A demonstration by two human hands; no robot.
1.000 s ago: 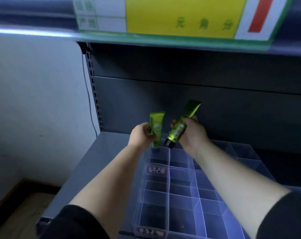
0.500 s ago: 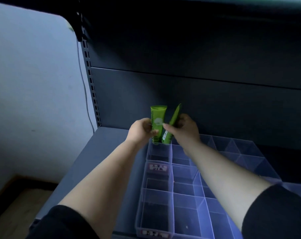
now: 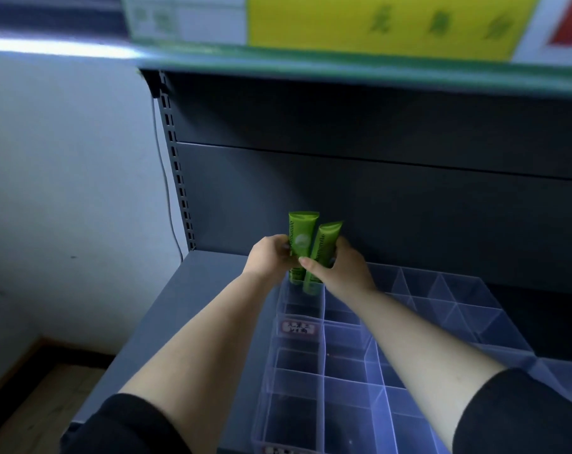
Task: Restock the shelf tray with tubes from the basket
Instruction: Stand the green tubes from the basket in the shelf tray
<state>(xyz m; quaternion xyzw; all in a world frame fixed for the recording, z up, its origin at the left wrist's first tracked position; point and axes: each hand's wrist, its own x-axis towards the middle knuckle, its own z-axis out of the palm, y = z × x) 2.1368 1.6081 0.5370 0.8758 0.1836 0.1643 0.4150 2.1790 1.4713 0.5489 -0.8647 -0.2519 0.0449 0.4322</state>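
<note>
Since half a second ago your right tube [image 3: 323, 250] has turned face-on and dropped lower into the tray. Your left hand [image 3: 269, 257] grips the left tube [image 3: 301, 237]; your right hand [image 3: 341, 268] pinches the other, touching it at 3 o'clock. Both are glossy green with flat crimped tops; lettering ending "momile" runs up them. Their bases sit in the back-left compartment of the clear plastic tray [image 3: 474, 309] on the grey metal shelf [image 3: 193, 306]. A blurred pink label [image 3: 298, 328] fronts the compartment; a yellow sign [image 3: 376, 21] hangs at 12 o'clock.

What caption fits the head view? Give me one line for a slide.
Left hand and right hand stand two green tubes into the clear tray's back-left compartment.
</note>
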